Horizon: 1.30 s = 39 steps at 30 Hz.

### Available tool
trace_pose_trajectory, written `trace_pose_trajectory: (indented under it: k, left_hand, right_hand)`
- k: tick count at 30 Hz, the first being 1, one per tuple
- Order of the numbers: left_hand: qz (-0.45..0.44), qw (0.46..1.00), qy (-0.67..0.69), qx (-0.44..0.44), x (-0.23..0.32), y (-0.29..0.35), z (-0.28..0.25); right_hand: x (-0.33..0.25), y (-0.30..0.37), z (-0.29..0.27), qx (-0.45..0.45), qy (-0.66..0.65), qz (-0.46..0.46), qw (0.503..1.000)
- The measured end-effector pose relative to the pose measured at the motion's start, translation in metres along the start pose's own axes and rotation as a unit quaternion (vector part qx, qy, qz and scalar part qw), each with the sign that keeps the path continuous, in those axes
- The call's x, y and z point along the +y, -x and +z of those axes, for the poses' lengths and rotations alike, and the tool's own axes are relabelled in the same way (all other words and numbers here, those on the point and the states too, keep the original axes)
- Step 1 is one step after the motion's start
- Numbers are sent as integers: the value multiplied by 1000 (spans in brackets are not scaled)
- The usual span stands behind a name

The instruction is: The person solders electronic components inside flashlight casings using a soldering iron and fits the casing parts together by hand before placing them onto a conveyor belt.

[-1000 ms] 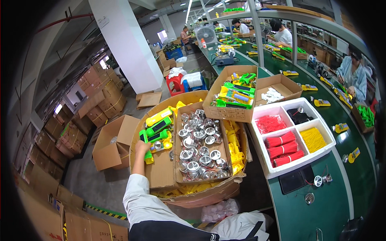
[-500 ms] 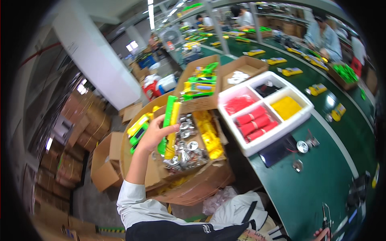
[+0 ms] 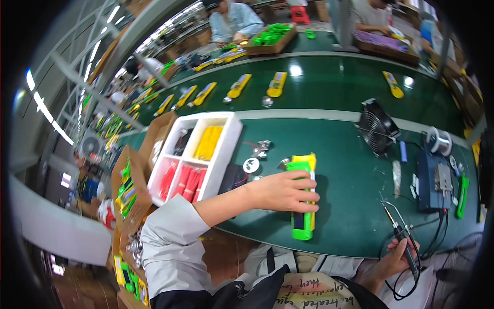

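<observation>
My left hand (image 3: pixel 289 192) is wrapped over a green plastic casing with a dark panel (image 3: pixel 302 225) and a yellow casing (image 3: pixel 312 160) lying along it, at the middle of the green bench. A small shiny piece (image 3: pixel 284 164) sits by the casings' far end. Low on the right, my right hand (image 3: pixel 395 258) grips a soldering iron (image 3: pixel 406 246), its thin tip pointing up and away. A bent metal wire runs beside the iron, and its black cable loops under the hand. Left of the casings lie a round white-faced reflector (image 3: pixel 251 165) and a dark panel (image 3: pixel 232 178).
A white foam tray (image 3: pixel 232 135) holds red, yellow and black parts. Cartons (image 3: pixel 135 198) of casings stand left. At right are a black fan (image 3: pixel 377 127), a blue soldering station (image 3: pixel 429 180) and a wire spool (image 3: pixel 439 140). Yellow lamps (image 3: pixel 278 84) line the belt; co-workers sit beyond.
My view has swung right, from the cartons to the bench. My left hand has brought the green and yellow casings from above the cartons to the bench. The soldering iron remains in my right hand.
</observation>
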<state>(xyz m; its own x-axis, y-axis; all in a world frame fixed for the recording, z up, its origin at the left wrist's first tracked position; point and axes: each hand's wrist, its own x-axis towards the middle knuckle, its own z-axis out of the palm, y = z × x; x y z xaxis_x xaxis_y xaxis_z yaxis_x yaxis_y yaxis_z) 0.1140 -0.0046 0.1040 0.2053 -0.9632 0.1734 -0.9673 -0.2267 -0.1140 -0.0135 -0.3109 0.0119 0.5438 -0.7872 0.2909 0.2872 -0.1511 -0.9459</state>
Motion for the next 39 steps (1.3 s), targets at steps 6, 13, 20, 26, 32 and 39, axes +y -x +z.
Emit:
trace_pose_trajectory:
  k: [6,13,20,26,32,39]
  left_hand:
    - [185,982,30,-35,-19,10,48]
    - [-188,974,123,25,38,32,38]
    - [-602,734,302,84,87,20,47]
    - [-630,542,474,290,94,40,61]
    - [-656,597,412,207,80,47,65]
    - [-576,778,52,245,84,29,60]
  right_hand:
    - [5,3,-10,4,-7,-1,1000]
    - [6,-6,-1,-2,-7,-9,1000]
    - [16,-10,15,-29,-13,1,999]
    - [14,-9,19,-53,-4,19,998]
    - [14,-3,23,-56,-9,20,998]
    - [16,-6,21,-83,4,5,997]
